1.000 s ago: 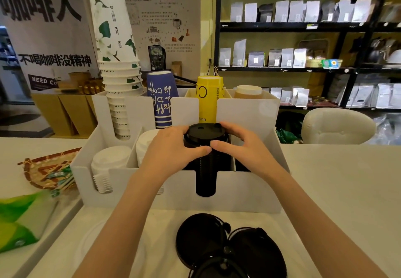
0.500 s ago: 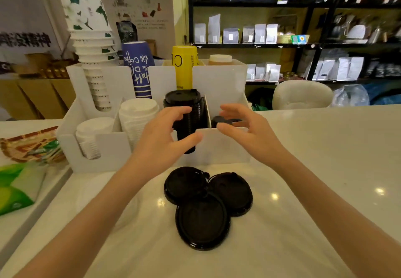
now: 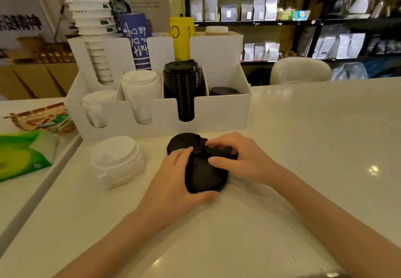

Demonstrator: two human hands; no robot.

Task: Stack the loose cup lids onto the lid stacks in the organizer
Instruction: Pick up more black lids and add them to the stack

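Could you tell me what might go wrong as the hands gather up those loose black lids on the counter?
1. The left hand and right hand press on overlapping loose black lids; one could slide away on the smooth counter.
2. The black lid stack already rises above the white organizer wall, so added lids might tip it.
3. The white lid pile beside the left hand could be knocked.

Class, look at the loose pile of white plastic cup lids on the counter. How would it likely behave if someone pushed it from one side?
The pile of white plastic cup lids already leans unevenly, so a push would probably skew or scatter it rather than slide it whole. The lids look thin, so likely light. The glossy white counter suggests little grip.
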